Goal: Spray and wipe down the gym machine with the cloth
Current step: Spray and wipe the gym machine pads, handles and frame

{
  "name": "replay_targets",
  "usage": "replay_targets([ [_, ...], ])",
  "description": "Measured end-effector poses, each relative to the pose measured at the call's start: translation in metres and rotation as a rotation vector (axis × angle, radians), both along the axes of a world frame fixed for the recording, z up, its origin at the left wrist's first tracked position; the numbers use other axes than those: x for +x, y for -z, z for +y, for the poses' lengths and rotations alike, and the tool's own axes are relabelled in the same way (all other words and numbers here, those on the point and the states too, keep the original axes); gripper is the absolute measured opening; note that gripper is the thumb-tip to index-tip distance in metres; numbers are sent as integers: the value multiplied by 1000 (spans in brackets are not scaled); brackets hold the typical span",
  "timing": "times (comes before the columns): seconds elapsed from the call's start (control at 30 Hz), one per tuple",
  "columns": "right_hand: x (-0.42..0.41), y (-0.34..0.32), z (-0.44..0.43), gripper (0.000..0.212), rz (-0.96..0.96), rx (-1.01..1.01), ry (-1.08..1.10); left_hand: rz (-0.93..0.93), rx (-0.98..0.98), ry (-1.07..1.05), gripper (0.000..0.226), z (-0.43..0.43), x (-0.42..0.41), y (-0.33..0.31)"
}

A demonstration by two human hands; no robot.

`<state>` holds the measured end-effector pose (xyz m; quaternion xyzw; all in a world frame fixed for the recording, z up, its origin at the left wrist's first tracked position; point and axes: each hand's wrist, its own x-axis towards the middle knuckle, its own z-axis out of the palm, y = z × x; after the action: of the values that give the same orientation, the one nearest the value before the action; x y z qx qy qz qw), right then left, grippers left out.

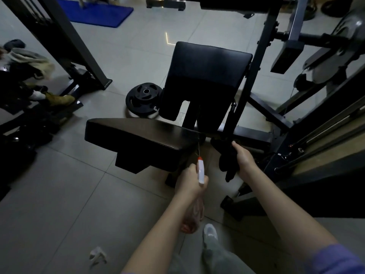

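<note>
The gym machine has a black padded seat point(138, 137) in the middle and an upright black back pad point(207, 76) behind it. My left hand point(189, 180) grips a spray bottle point(201, 171) with a white head and orange nozzle tip, just below the seat's near right corner; its clear body hangs under my wrist. My right hand point(244, 159) holds a dark cloth point(225, 157) against the machine's frame to the right of the seat, the cloth hanging down from my fingers.
A black weight plate point(143, 97) lies on the tiled floor left of the back pad. Dark frame posts point(254, 66) and cables stand at the right. Shoes and clothes point(39, 91) pile at the left. A blue mat point(96, 11) lies far back. My foot point(210, 233) is below.
</note>
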<state>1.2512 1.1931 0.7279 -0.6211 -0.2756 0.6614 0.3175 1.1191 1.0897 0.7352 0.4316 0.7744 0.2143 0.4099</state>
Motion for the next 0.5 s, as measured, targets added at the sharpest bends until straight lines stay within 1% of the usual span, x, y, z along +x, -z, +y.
replay_targets([
  [0.07, 2, 5, 4, 41, -11, -6, 11, 24, 9, -17, 22, 6, 0, 6],
  [0.17, 3, 10, 8, 40, -19, -17, 8, 38, 13, -7, 16, 11, 1, 15],
  [0.27, 1, 15, 11, 36, -29, -32, 0, 21, 11, -20, 17, 14, 2, 23],
  [0.37, -4, 22, 15, 39, -30, -50, -30, 20, -12, -14, 17, 14, 3, 31],
  [0.5, -6, 28, 20, 38, -12, -65, -59, 7, 1, -44, 15, 17, 6, 40],
])
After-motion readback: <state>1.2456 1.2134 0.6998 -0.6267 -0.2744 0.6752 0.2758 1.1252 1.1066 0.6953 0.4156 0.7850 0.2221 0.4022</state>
